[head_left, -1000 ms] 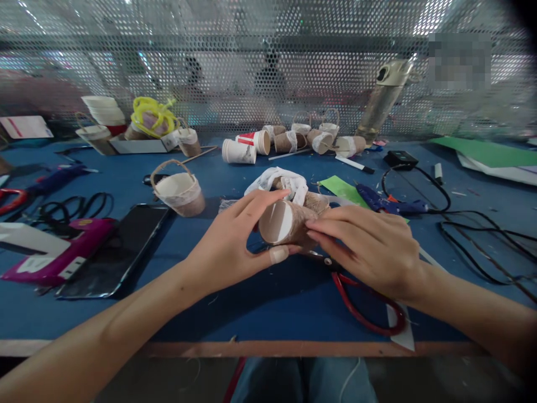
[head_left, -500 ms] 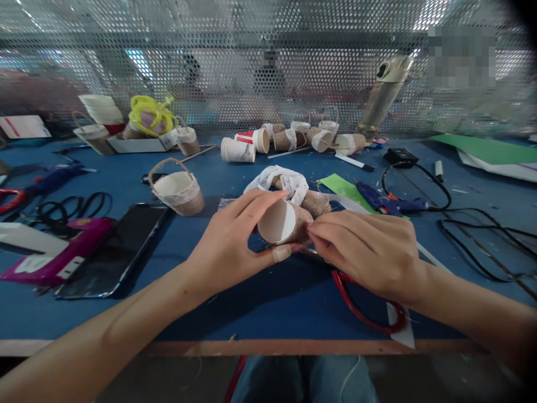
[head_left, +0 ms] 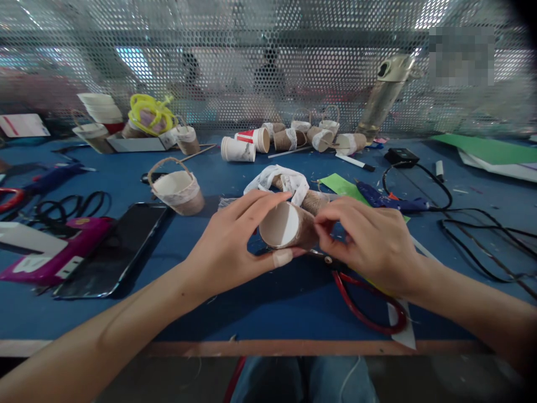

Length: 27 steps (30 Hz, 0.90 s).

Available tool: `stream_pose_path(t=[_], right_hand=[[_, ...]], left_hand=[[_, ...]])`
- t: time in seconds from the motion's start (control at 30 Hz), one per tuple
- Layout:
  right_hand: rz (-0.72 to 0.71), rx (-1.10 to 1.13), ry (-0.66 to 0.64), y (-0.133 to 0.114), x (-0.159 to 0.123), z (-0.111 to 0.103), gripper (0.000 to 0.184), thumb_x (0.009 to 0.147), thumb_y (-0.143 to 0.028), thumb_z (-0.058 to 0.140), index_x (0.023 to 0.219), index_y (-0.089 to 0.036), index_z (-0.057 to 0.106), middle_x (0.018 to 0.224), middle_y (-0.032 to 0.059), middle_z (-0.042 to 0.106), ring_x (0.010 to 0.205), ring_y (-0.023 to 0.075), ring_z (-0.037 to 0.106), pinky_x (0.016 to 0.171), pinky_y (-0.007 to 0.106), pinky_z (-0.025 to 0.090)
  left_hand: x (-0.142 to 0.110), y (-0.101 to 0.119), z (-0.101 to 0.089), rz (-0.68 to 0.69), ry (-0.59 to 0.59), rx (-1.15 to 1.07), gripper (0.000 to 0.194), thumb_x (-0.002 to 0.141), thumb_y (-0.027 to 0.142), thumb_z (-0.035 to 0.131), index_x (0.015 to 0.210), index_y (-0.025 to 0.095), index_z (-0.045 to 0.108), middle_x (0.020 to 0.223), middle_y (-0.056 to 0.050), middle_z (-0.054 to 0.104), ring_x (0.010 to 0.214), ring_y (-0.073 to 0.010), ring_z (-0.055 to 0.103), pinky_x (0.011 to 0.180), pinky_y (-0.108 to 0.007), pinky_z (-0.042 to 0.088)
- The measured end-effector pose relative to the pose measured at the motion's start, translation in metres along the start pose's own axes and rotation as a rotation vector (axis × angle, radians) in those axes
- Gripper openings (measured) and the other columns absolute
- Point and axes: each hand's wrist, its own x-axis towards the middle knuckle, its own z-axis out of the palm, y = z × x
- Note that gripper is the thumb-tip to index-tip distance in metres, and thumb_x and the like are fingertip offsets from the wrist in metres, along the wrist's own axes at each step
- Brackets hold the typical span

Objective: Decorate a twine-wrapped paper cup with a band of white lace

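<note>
My left hand (head_left: 229,246) grips a paper cup wrapped in brown twine (head_left: 287,225), held on its side with the white open mouth facing me. Its thumb, which wears a plaster, sits under the rim and the fingers curve over the top. My right hand (head_left: 371,243) is closed in a pinch against the cup's twine-covered side. Just behind the cup lie a spool of twine (head_left: 312,200) and a strip of white lace (head_left: 279,180). Red-handled scissors (head_left: 364,302) lie on the blue table (head_left: 268,313) under my right wrist.
A finished cup basket with a handle (head_left: 178,190) stands left of centre beside a black phone (head_left: 115,249). More cups and baskets (head_left: 293,139) lie at the back before a perforated metal screen. A blue glue gun (head_left: 388,201) with black cables lies to the right; a purple tool (head_left: 50,249) lies to the left.
My right hand's fingers have curled from lying flat along the cup into a pinch at its side, and the hand has lifted slightly. The left hand and cup have hardly moved.
</note>
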Motion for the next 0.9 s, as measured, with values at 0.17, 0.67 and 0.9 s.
stream_pose_path(t=[0.17, 0.67, 0.9], right_hand=[[0.068, 0.113, 0.030, 0.0056, 0.0001, -0.0011, 0.005, 0.093, -0.016, 0.061, 0.089, -0.018, 0.060, 0.081, 0.0009, 0.072, 0.056, 0.0084, 0.061, 0.054, 0.022, 0.045], [-0.020, 0.156, -0.050, -0.0030, -0.0009, -0.0007, 0.005, 0.094, -0.015, 0.060, 0.092, -0.019, 0.060, 0.081, -0.0003, 0.071, 0.068, 0.0122, 0.067, 0.056, 0.025, 0.044], [-0.006, 0.161, -0.114, -0.0037, -0.0015, -0.0007, 0.006, 0.091, -0.013, 0.056, 0.089, -0.019, 0.057, 0.077, -0.0010, 0.069, 0.060, 0.0102, 0.061, 0.054, 0.024, 0.042]], left_hand=[[0.0002, -0.0004, -0.0019, -0.007, -0.008, 0.019, 0.063, 0.087, 0.044, 0.077, 0.139, 0.021, 0.051, 0.134, -0.013, 0.064, 0.120, -0.0286, 0.064, 0.101, -0.038, 0.052], [0.0003, -0.0009, -0.0002, 0.062, 0.016, 0.045, 0.063, 0.086, 0.042, 0.077, 0.138, 0.014, 0.053, 0.132, -0.017, 0.065, 0.122, -0.0304, 0.063, 0.104, -0.041, 0.052], [-0.0001, -0.0010, 0.0002, 0.093, 0.009, 0.067, 0.059, 0.087, 0.034, 0.078, 0.137, 0.015, 0.053, 0.132, -0.017, 0.065, 0.123, -0.0306, 0.063, 0.105, -0.041, 0.052]])
